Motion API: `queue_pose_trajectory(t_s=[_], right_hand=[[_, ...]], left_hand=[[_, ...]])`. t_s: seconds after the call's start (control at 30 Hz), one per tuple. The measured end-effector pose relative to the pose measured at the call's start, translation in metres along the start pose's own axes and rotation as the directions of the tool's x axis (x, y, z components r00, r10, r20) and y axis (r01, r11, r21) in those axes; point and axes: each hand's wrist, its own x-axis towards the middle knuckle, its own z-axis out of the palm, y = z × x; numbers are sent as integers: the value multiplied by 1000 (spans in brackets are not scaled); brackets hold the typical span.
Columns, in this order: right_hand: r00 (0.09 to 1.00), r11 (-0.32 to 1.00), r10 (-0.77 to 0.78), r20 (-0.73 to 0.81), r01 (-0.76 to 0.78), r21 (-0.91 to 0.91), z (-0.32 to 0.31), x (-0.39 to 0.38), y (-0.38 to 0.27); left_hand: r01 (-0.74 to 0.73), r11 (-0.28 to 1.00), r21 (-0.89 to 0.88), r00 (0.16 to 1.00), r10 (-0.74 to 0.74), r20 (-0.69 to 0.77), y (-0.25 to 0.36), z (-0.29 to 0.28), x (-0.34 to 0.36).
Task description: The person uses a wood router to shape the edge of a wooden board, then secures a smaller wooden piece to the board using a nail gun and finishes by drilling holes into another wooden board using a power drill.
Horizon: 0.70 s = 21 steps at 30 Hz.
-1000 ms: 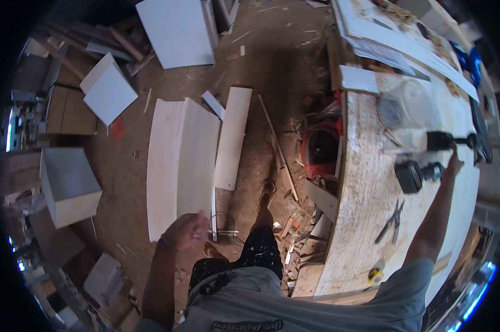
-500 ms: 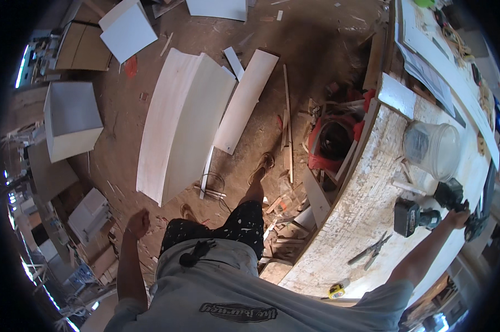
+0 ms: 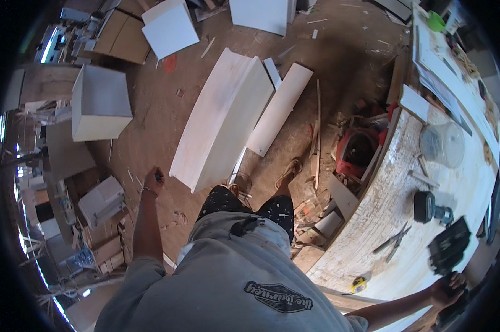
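Observation:
My right hand [image 3: 448,290] grips a black power tool [image 3: 450,244] above the right end of the workbench [image 3: 366,216]; its exact kind is unclear. A cordless drill [image 3: 441,213] with a dark battery lies just beyond it. Pliers-like metal hand tool [image 3: 392,242] and a yellow tape measure [image 3: 359,284] rest on the bench nearer my body. My left hand [image 3: 153,181] hangs at my left side with curled fingers, and a small dark spot shows in it. Closest to that hand is a long, pale, curved wooden panel piece [image 3: 219,124] on the floor.
A clear plastic jar [image 3: 442,145] stands on the bench, with long white strips [image 3: 454,83] behind. Beneath the bench edge sit a red machine [image 3: 358,150] and wood scraps. A narrow pale board [image 3: 280,110] lies beside the curved piece. White boxes [image 3: 101,105] stand at left.
My right hand has brought the black tool nearer to my body, away from the drill, which stays on the bench. My view has shifted left, and my left hand has moved slightly forward.

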Motion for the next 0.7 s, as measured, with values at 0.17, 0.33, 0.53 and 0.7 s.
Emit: queue_pose_trajectory(t_s=[0.17,0.33,0.53,0.7], right_hand=[[987,971,150,55,-136,-195,103,-183,-3],[968,866,209,140,-117,-486,113,-352,18],[855,571,513,-74,-404,-715,140,-543,-37],[894,607,447,-36,-333,-721,159,-615,-117]], left_hand=[[78,980,185,935,-136,326,-27,18,48],[-60,733,677,801,-370,471,-22,142,20],[-446,533,719,488,-528,695,-118,237,-12],[-801,534,271,-104,-569,816,-211,268,-210]])
